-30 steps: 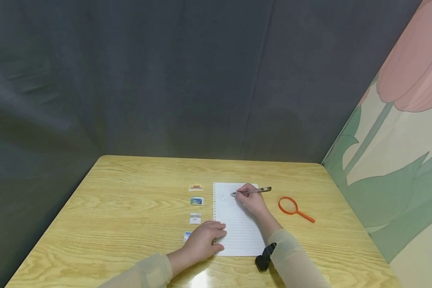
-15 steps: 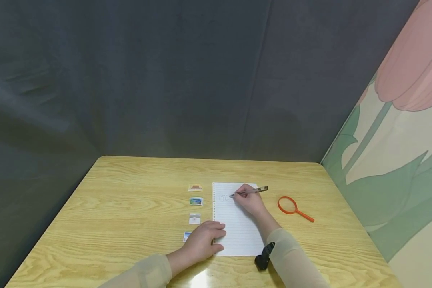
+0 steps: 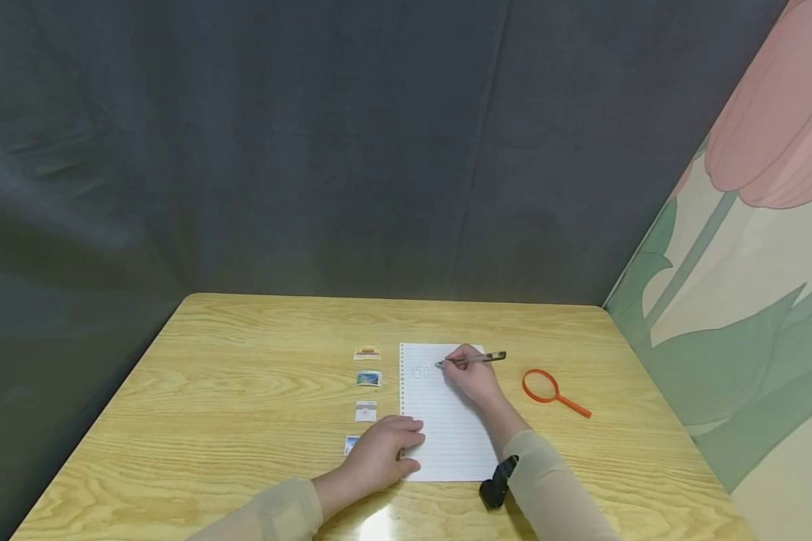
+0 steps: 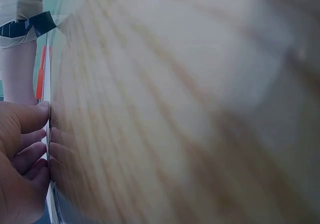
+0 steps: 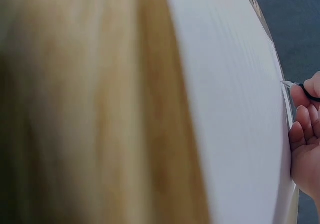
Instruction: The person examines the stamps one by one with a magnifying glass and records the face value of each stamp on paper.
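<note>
My right hand (image 3: pixel 475 382) pinches a pen (image 3: pixel 490 357), its tip at the upper part of a lined, hole-punched sheet of paper (image 3: pixel 449 443). Faint handwriting, apparently "150" (image 3: pixel 420 373), stands just left of the tip. In the right wrist view the pen (image 5: pixel 301 88) meets the sheet, with the other fingers tucked beneath it. My left hand (image 3: pixel 379 452) rests on the sheet's lower left edge, fingers loosely extended. The left wrist view shows those fingertips (image 4: pixel 39 115) touching the surface. Part of a small blue picture stamp (image 3: pixel 351 445) shows beside this hand; the rest is covered.
Several small stamp-like pictures form a column left of the paper, among them a yellowish one (image 3: pixel 368 353), a green-blue one (image 3: pixel 369 379) and a pale one (image 3: pixel 366 411). An orange magnifying glass (image 3: pixel 568 404) lies to the right. Dark cloth (image 3: pixel 352 150) hangs behind the wooden table (image 3: pixel 243 376).
The pen tip has dipped slightly down and left, then come back up and right beside the last digit. My left hand, the stamps and the magnifying glass have stayed put.
</note>
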A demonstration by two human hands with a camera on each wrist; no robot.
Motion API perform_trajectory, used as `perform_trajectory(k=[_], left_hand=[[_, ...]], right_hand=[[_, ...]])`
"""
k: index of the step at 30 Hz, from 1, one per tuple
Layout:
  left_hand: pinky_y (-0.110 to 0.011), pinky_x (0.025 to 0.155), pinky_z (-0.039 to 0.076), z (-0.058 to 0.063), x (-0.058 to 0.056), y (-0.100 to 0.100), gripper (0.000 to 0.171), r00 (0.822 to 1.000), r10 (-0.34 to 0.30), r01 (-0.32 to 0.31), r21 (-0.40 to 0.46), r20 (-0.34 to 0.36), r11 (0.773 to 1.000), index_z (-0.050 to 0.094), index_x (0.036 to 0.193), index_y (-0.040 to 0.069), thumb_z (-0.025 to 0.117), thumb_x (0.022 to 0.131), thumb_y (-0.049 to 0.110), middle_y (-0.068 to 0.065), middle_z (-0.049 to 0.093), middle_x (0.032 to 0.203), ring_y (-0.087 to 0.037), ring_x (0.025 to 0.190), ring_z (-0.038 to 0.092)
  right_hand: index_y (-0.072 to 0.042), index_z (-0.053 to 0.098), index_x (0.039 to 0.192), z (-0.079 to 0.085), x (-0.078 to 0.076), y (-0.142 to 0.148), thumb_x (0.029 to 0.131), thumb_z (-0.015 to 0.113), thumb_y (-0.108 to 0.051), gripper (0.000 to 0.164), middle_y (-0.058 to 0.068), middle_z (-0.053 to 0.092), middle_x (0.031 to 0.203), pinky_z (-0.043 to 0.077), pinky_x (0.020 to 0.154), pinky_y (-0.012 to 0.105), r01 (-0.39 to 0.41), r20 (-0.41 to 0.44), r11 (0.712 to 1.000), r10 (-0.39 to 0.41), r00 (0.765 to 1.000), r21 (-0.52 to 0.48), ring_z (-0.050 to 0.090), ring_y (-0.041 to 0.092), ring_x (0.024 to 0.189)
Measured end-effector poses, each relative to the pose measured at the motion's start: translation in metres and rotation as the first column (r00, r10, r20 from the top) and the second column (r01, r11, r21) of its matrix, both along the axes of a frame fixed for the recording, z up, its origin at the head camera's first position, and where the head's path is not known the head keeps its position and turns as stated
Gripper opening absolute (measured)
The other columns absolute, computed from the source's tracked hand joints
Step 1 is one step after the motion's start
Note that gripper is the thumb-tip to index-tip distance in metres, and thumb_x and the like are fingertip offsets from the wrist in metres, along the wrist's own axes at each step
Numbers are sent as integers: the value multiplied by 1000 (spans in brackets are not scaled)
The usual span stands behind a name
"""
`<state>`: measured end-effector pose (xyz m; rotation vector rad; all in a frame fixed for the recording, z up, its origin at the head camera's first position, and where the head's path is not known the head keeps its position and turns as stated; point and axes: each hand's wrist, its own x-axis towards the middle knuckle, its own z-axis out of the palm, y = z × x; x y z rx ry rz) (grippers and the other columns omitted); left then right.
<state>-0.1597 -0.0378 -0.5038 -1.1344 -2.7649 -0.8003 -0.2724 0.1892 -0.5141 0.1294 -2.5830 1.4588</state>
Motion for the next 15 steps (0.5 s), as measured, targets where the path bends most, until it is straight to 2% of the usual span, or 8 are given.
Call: perform_trajectory(k=[7,15], left_hand=[[-35,106,43,-1,0,0,36,1000,-6,6,9,-17,1000,74,114,10,82,80,18,-6,65,128,-25,122,57],[-36,105,44,-1,0,0,35,1000,-12,12,15,-27,1000,74,113,9,82,80,17,-7,65,128,-26,121,57]], right_hand=[[-6,65,87,2,2,0,85,72,-7,7,0,56,71,43,61,26,-12,3,999,12,1000,39,51,15,67],[-5,65,87,1,4,7,85,71,-7,6,1,56,70,42,60,27,-16,10,1000,15,1000,24,50,17,65]])
